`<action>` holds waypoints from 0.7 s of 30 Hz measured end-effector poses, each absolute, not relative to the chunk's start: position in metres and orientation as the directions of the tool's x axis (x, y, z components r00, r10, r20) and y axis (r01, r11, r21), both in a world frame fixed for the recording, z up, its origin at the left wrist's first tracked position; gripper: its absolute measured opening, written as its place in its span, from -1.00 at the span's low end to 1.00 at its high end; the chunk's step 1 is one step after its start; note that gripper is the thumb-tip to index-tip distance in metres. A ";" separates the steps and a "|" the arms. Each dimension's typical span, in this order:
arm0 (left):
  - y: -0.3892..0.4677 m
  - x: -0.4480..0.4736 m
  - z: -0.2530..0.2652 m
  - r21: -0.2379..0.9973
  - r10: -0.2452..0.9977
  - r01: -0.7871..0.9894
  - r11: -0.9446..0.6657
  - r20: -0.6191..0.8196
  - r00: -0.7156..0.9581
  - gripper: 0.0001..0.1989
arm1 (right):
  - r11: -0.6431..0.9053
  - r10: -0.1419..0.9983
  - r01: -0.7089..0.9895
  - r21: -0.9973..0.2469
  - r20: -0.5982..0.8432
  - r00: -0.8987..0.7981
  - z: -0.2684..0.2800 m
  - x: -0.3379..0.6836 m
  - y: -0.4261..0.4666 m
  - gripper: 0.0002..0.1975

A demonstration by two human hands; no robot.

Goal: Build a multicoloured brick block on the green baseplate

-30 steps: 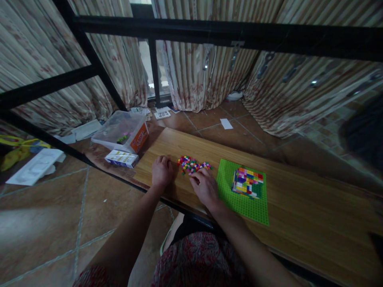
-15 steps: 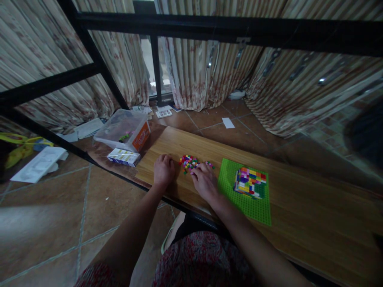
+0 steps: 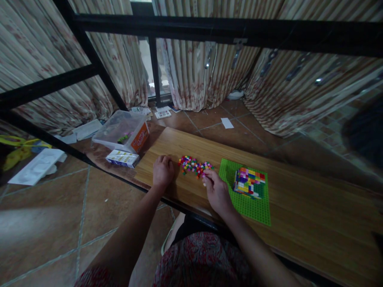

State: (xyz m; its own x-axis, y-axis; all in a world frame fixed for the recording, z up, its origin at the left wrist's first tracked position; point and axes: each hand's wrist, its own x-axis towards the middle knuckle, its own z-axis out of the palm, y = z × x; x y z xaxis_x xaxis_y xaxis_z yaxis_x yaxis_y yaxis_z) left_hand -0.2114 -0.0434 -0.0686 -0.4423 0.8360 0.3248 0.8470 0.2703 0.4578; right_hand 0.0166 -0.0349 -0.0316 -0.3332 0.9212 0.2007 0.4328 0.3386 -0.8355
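A loose pile of small coloured toy bricks (image 3: 196, 165) lies on the wooden bench top. At its near right edge, my right hand (image 3: 218, 193) has thumb and forefinger pinched around a small toy brick, mostly hidden by the fingers. My left hand (image 3: 163, 171) rests on the wood left of the pile, fingers curled; whatever they may hold is out of sight. Right of the pile lies a green baseplate (image 3: 254, 213), and on it stands a block-shaped build of many-coloured bricks (image 3: 249, 183). Neither hand touches the build.
A clear plastic tub (image 3: 119, 129) with an orange label and some green pieces stands beyond the left end of the bench (image 3: 311, 207). A small white-and-blue box (image 3: 122, 158) lies before it. Black metal bars (image 3: 194, 26) cross ahead, with striped curtains (image 3: 191, 75) behind.
My right hand has drawn back from the pile, toward me and to the right, uncovering more bricks, its fingers now pinched. My left hand has stayed in place.
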 end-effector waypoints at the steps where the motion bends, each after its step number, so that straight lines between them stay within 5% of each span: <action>1: -0.043 -0.211 -0.069 0.456 0.835 0.848 0.269 0.328 -0.441 -0.78 | 0.278 0.938 0.414 -0.867 0.151 -0.312 -0.032 0.023 -0.037 -0.71; 7: -0.042 -0.212 -0.069 0.446 0.828 0.856 0.262 0.351 -0.437 -0.78 | -0.011 0.975 0.287 -0.958 -0.074 -0.210 -0.043 0.049 -0.043 -0.63; 15: -0.042 -0.213 -0.070 0.423 0.826 0.869 0.258 0.370 -0.425 -0.78 | -0.098 0.985 0.238 -0.966 -0.129 -0.118 -0.054 0.041 -0.040 -0.62; 21: -0.041 -0.215 -0.074 0.428 0.821 0.867 0.256 0.378 -0.428 -0.78 | -0.089 0.964 0.375 -0.923 -0.174 -0.199 -0.057 0.038 -0.029 -0.63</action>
